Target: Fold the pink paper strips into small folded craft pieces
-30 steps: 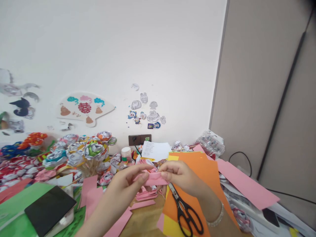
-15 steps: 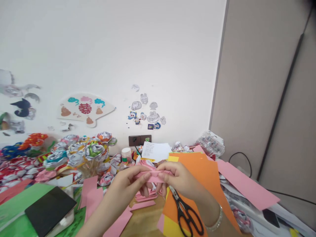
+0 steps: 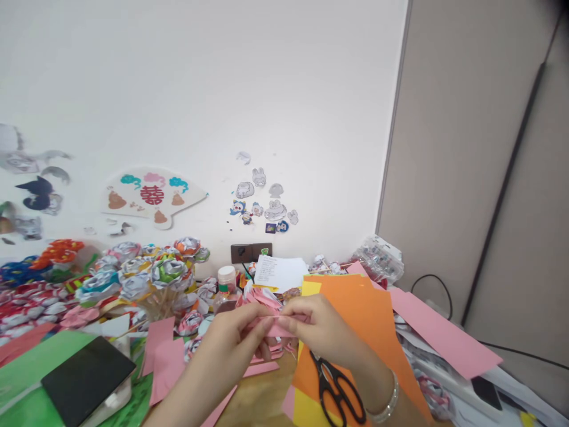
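Both my hands meet over the desk and pinch a folded pink paper strip point(image 3: 279, 326) between them. My left hand point(image 3: 231, 341) grips its left end with thumb and fingers closed. My right hand point(image 3: 317, 332), with a silver bracelet on the wrist, grips the right end. The strip is mostly hidden by my fingers. Black scissors point(image 3: 335, 388) lie on an orange sheet point(image 3: 373, 320) just below my right hand.
Pink paper strips point(image 3: 164, 362) lie on the wooden desk, and a long pink sheet point(image 3: 444, 338) sits at the right. Paper roses on sticks point(image 3: 155, 276) fill the left back. A black pad point(image 3: 86, 379) rests on green paper. A glue bottle point(image 3: 226, 281) stands by the wall.
My hands have drawn closer together and the pink strip between them looks shorter and more folded. The scissors and papers have not moved.
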The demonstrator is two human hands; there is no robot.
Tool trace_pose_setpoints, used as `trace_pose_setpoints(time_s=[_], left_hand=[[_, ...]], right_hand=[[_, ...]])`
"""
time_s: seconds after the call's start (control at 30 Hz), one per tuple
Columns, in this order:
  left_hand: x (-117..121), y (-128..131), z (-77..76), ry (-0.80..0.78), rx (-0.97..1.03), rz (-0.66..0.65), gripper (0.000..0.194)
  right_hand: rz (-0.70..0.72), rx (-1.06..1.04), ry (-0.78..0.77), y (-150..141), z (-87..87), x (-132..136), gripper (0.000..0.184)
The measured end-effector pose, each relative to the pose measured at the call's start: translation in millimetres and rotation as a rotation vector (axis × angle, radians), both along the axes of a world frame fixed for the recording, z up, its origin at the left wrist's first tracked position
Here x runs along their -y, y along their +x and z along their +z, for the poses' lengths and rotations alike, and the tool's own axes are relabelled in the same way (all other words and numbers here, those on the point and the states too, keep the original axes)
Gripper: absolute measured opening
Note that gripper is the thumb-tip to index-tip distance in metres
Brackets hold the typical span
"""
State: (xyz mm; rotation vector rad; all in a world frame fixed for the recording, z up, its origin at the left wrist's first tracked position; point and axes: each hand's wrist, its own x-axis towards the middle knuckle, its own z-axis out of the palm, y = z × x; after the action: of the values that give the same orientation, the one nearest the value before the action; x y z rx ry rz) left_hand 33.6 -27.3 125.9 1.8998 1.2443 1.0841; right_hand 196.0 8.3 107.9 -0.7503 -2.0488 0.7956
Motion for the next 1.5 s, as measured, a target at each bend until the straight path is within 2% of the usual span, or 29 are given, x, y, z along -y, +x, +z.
trace_pose_setpoints(time_s=[0.1, 0.2, 0.33, 0.5, 0.63, 0.77, 1.03, 1.17, 1.37, 1.5], left_hand=[[1, -3, 1.7, 0.002, -0.022, -0.020, 0.021], [1, -5, 1.1, -0.022, -0.012, -0.039, 0.022], [-1, -6, -2.2, -0.031, 0.009, -0.044, 0.023], [-1, -7, -1.8, -0.061, 0.033, -0.060, 0.023], [-2, -11, 0.6, -0.097, 0.071, -0.086, 0.022], [-4, -15, 0.4, -0.107, 0.077, -0.094, 0.022], [-4, -13, -0.4, -0.098, 0.108, -0.069, 0.020], [-6, -13, -2.9, -0.103, 0.166, -0.104, 0.019], [-9, -17, -4.0, -0.099, 0.298, -0.190, 0.013], [-7, -18, -1.8, -0.118, 0.381, -0.139, 0.008]], right_hand=[[0.078, -0.006, -0.083, 5, -0.4, -4, 0.025], [0.067, -0.015, -0.180, 10, -1.3, -7, 0.025], [-0.023, 0.024, -0.099, 14, 1.4, -6, 0.024], [0.085, 0.072, -0.091, 19, 7.2, -1, 0.022], [0.113, 0.054, -0.078, 21, 9.5, 1, 0.020], [0.159, 0.002, -0.160, 22, 9.0, 2, 0.020], [0.167, -0.003, -0.163, 18, 3.2, 0, 0.028], [0.142, 0.015, -0.136, 12, 1.2, 0, 0.018], [0.137, -0.116, -0.171, 10, 0.9, -4, 0.020], [0.169, -0.195, -0.140, 9, 1.6, -5, 0.019]])
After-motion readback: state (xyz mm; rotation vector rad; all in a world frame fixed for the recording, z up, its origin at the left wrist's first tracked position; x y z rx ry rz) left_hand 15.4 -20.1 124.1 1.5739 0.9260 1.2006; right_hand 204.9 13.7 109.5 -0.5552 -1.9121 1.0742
